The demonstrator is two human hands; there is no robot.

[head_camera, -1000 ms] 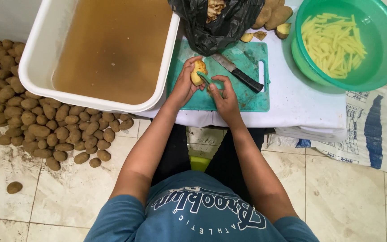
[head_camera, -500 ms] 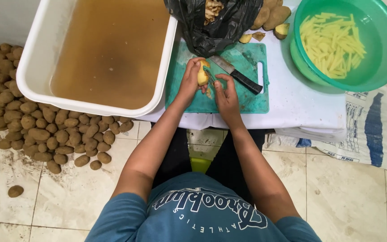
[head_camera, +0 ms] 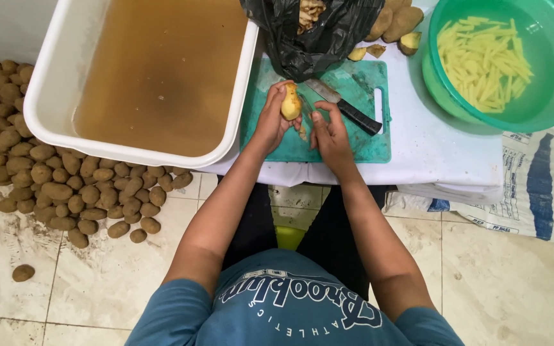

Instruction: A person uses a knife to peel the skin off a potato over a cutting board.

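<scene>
My left hand (head_camera: 269,120) grips a partly peeled yellow potato (head_camera: 290,102) upright over the teal cutting board (head_camera: 367,144). My right hand (head_camera: 330,136) holds a small peeler (head_camera: 305,107) against the potato's right side; a strip of peel hangs below it. A knife with a black handle (head_camera: 347,109) lies on the board just right of my hands.
A white tub of brown water (head_camera: 155,64) stands at left. A black bag of peelings (head_camera: 312,32) sits behind the board, with several potatoes (head_camera: 400,22) beside it. A green basin of potato sticks in water (head_camera: 498,57) is at right. A potato pile (head_camera: 52,173) covers the floor.
The potato has been turned upright in my left hand and the peeler has slid along its side. Both hands stayed over the board.
</scene>
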